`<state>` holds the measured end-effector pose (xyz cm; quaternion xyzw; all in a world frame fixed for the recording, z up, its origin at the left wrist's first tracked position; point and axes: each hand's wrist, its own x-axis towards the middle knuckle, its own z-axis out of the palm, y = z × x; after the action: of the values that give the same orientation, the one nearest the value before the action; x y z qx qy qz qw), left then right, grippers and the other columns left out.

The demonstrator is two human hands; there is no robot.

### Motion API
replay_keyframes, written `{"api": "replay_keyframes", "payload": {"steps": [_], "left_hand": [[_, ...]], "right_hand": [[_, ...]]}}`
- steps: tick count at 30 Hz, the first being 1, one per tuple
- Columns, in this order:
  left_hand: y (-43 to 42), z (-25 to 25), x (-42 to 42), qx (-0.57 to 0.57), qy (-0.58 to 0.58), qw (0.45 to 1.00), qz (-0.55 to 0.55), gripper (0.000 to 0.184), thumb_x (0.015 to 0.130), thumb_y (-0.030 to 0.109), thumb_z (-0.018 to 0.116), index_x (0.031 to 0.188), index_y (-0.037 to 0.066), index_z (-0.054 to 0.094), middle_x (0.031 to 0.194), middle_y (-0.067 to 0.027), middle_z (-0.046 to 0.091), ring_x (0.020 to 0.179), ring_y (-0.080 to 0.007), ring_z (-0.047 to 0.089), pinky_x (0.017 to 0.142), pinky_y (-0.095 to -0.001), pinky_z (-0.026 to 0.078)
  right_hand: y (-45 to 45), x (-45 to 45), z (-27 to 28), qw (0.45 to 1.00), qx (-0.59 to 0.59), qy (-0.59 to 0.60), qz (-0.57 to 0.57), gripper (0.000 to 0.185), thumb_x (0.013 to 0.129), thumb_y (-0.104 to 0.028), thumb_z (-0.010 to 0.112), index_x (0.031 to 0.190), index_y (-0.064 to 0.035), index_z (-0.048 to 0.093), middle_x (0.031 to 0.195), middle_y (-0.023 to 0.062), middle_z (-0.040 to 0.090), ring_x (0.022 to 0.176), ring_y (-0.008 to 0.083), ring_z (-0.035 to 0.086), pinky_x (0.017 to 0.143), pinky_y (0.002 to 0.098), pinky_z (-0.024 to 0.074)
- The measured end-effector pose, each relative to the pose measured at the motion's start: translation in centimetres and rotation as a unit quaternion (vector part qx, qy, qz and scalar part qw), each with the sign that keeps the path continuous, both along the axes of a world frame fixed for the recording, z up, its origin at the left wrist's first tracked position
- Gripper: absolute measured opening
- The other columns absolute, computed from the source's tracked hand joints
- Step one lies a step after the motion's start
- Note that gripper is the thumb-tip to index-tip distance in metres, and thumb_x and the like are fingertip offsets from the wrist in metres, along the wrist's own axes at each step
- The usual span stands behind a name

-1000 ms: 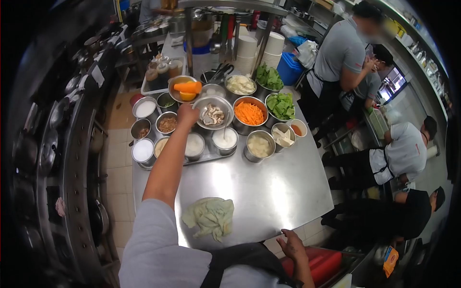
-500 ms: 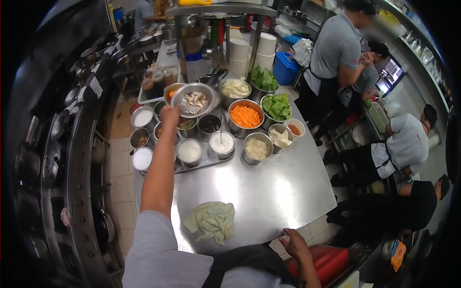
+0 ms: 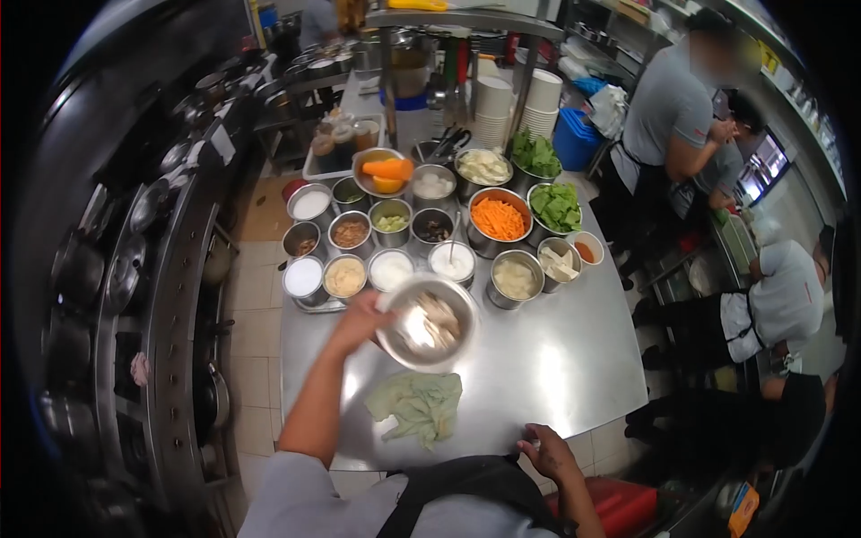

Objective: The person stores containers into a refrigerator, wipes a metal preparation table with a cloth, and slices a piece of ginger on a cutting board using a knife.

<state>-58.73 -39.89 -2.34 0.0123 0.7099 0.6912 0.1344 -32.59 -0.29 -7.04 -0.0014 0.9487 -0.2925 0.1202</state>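
Note:
My left hand [image 3: 363, 321] grips the rim of a round metal bowl [image 3: 408, 351], which holds pale sliced pieces [image 3: 437, 321]. The bowl hangs over the steel table, just behind a crumpled green cloth [image 3: 417, 408]. By the table's front edge, my right hand [image 3: 545, 450] has its fingers apart and nothing in it. Behind the bowl stand metal containers of white powder [image 3: 392, 268], a white substance with a spoon [image 3: 451, 261], pale chunks [image 3: 515, 280] and orange shreds [image 3: 499, 219].
Leafy greens [image 3: 556, 207] fill containers at the back right. A metal shelf [image 3: 466, 18] rises behind them, near stacked white tubs [image 3: 540, 94]. Several people stand on the right, one in a grey shirt [image 3: 668, 103]. A stove [image 3: 161, 359] runs along the left.
The bowl has come up from among the containers and moved toward me over the table's front part, held in my left hand. My right hand has stayed by the front edge.

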Motion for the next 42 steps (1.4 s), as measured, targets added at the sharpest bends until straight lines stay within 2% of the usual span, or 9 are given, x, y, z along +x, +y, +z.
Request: {"api": "replay_keyframes", "payload": {"steps": [5, 11, 13, 15, 18, 20, 22, 25, 42], "left_hand": [[10.5, -7.8, 3.8, -0.014, -0.136, 0.973, -0.184, 0.020, 0.087, 0.014, 0.069, 0.089, -0.001, 0.057, 0.064, -0.0092, 0.062, 0.045, -0.0166, 0.061, 0.038, -0.0301, 0.050], [13.8, -5.4, 3.5, -0.087, -0.096, 0.961, -0.244, 0.029, 0.087, 0.025, 0.073, 0.087, 0.001, 0.058, 0.065, -0.0102, 0.062, 0.048, -0.0163, 0.062, 0.042, -0.0302, 0.052], [12.9, -1.0, 1.1, -0.301, -0.075, 0.890, -0.335, 0.038, 0.085, 0.037, 0.076, 0.093, 0.002, 0.063, 0.068, -0.0106, 0.065, 0.051, -0.0180, 0.064, 0.048, -0.0322, 0.053], [10.4, -0.1, -3.4, -0.272, -0.015, 0.927, -0.259, 0.040, 0.082, 0.044, 0.078, 0.097, 0.009, 0.068, 0.077, -0.0066, 0.068, 0.066, -0.0175, 0.067, 0.058, -0.0300, 0.051], [4.8, 4.4, -12.2, -0.066, 0.068, 0.995, 0.041, 0.014, 0.087, 0.007, 0.062, 0.100, 0.007, 0.066, 0.086, -0.0060, 0.068, 0.057, -0.0128, 0.063, 0.048, -0.0287, 0.049], [-0.1, 1.0, -21.2, -0.093, 0.189, 0.932, 0.295, 0.017, 0.084, 0.018, 0.068, 0.094, 0.004, 0.067, 0.097, -0.0123, 0.070, 0.089, -0.0216, 0.068, 0.074, -0.0357, 0.053], [-3.4, -1.7, -28.1, -0.212, 0.197, 0.854, 0.433, 0.015, 0.087, 0.014, 0.064, 0.092, 0.001, 0.064, 0.076, -0.0091, 0.068, 0.053, -0.0191, 0.065, 0.049, -0.0309, 0.053], [-3.9, 0.2, -28.9, -0.286, 0.014, 0.908, 0.304, 0.038, 0.081, 0.027, 0.073, 0.093, -0.008, 0.066, 0.083, -0.0200, 0.070, 0.065, -0.0269, 0.070, 0.055, -0.0377, 0.056], [-3.0, -0.8, -28.5, -0.061, -0.010, 0.952, 0.300, 0.044, 0.089, 0.034, 0.069, 0.077, -0.009, 0.065, 0.061, -0.0141, 0.064, 0.040, -0.0188, 0.056, 0.037, -0.0315, 0.043]], "right_hand": [[-2.3, -2.3, 2.8, 0.967, -0.209, -0.078, -0.121, 0.064, 0.093, -0.031, 0.066, 0.143, -0.0007, 0.038, 0.113, 0.0199, 0.066, 0.100, 0.0276, 0.065, 0.087, 0.0366, 0.0514], [-2.5, -2.2, 0.0, 0.915, -0.349, -0.040, -0.200, 0.075, 0.093, -0.010, 0.063, 0.151, -0.0007, 0.016, 0.122, 0.0203, 0.057, 0.097, 0.0219, 0.062, 0.081, 0.0330, 0.0531], [-2.2, -1.7, -0.4, 0.912, -0.348, -0.036, -0.214, 0.074, 0.093, -0.010, 0.063, 0.151, -0.0013, 0.017, 0.123, 0.0205, 0.056, 0.097, 0.0217, 0.062, 0.081, 0.0327, 0.0531], [-2.1, -1.1, -0.3, 0.915, -0.324, -0.009, -0.241, 0.069, 0.093, -0.012, 0.064, 0.149, -0.0009, 0.025, 0.122, 0.0202, 0.057, 0.097, 0.0214, 0.062, 0.079, 0.0318, 0.0532], [-1.1, -0.2, -0.2, 0.952, -0.196, -0.011, -0.233, 0.064, 0.091, -0.014, 0.067, 0.145, 0.0008, 0.034, 0.120, 0.0189, 0.059, 0.096, 0.0214, 0.063, 0.076, 0.0314, 0.0533], [-0.6, 0.6, -0.8, 0.948, -0.192, 0.006, -0.254, 0.055, 0.090, -0.015, 0.069, 0.137, 0.0022, 0.046, 0.116, 0.0178, 0.062, 0.094, 0.0223, 0.064, 0.074, 0.0321, 0.0532], [0.7, 1.6, -2.7, 0.958, -0.154, 0.034, -0.239, 0.049, 0.089, -0.015, 0.070, 0.130, 0.0027, 0.052, 0.113, 0.0174, 0.064, 0.091, 0.0234, 0.066, 0.074, 0.0336, 0.0534], [0.8, 2.2, -2.2, 0.960, -0.120, 0.030, -0.253, 0.042, 0.088, -0.012, 0.072, 0.123, 0.0036, 0.056, 0.111, 0.0170, 0.065, 0.090, 0.0231, 0.066, 0.075, 0.0345, 0.0536], [0.3, -0.1, 0.5, 0.985, -0.025, 0.031, -0.167, 0.038, 0.085, -0.014, 0.073, 0.118, 0.0000, 0.059, 0.104, 0.0193, 0.064, 0.090, 0.0329, 0.066, 0.078, 0.0411, 0.0528]]}}
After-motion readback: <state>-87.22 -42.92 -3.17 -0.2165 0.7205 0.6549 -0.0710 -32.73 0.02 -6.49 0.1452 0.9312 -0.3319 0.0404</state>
